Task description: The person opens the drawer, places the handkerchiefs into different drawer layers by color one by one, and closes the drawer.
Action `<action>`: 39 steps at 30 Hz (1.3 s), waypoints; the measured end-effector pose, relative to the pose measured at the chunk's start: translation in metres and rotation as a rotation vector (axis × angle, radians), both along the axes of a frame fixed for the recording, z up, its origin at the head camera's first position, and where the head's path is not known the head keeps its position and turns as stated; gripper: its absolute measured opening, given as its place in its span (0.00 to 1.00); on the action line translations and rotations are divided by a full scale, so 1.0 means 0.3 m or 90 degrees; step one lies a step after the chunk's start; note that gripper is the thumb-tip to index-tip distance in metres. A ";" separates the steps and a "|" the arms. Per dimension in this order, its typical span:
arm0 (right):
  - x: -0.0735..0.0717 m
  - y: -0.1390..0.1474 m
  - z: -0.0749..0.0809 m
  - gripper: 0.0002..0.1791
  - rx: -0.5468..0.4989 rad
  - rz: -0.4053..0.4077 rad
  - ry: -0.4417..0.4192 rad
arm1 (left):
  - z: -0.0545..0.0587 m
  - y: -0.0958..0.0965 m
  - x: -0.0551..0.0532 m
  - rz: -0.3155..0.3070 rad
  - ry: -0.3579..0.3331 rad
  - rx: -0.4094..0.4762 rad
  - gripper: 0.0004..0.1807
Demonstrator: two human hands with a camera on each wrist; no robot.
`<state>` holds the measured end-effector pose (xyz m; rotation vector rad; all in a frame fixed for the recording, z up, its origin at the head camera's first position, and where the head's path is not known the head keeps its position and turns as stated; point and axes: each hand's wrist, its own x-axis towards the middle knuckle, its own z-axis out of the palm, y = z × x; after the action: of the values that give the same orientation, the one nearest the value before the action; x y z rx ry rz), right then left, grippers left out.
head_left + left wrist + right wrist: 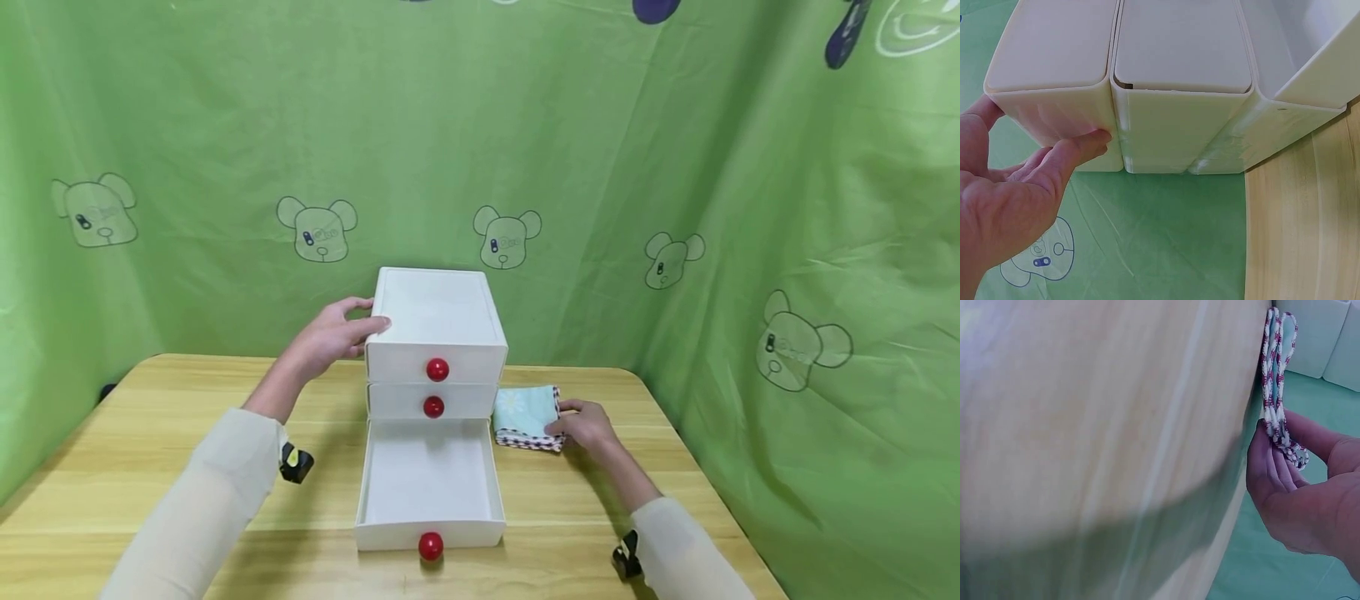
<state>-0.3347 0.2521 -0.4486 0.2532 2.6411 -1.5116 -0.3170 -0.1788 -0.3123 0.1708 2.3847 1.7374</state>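
A white drawer cabinet [438, 308] with three drawers and red knobs stands upright on the table. Its bottom drawer [427, 475] is pulled out, with a bare inside; the upper two are closed. At the cabinet's upper left edge my left hand [337, 333] holds on, thumb over the top and fingers against the side [1054, 119]. To the right lies a folded small towel [525, 410], light blue with a pale flower and a dark-and-white checked border. My right hand [588, 423] pinches its right edge, thumb above and fingers beneath. The folded layers [1275, 375] show edge-on in the right wrist view.
Everything stands on a light wooden table [165, 467] with rounded back corners. A green curtain [420, 167] printed with bear faces hangs close behind and along the sides. Black bands sit at both sleeves.
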 end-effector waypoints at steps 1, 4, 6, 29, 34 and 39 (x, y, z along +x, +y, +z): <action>0.001 0.001 0.003 0.30 -0.011 0.000 -0.001 | 0.000 0.001 -0.001 -0.001 -0.001 0.002 0.47; 0.007 0.000 0.018 0.29 -0.040 0.009 0.001 | 0.000 0.003 -0.003 -0.003 -0.002 0.008 0.47; 0.011 -0.001 0.031 0.30 -0.050 0.016 0.007 | 0.001 0.004 -0.002 -0.002 -0.002 0.010 0.47; 0.127 -0.020 0.225 0.35 -0.138 0.098 0.045 | 0.001 0.006 -0.005 0.006 -0.002 0.012 0.45; 0.156 -0.029 0.255 0.36 -0.125 0.111 0.048 | 0.005 0.006 -0.005 0.006 -0.001 0.015 0.45; 0.195 -0.048 0.289 0.36 -0.130 0.135 0.045 | 0.006 0.008 -0.007 0.005 -0.003 0.022 0.45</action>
<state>-0.2762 0.2376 -0.3618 -0.0932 2.4451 -1.7258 -0.3192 -0.1764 -0.3104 0.1621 2.3557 1.7822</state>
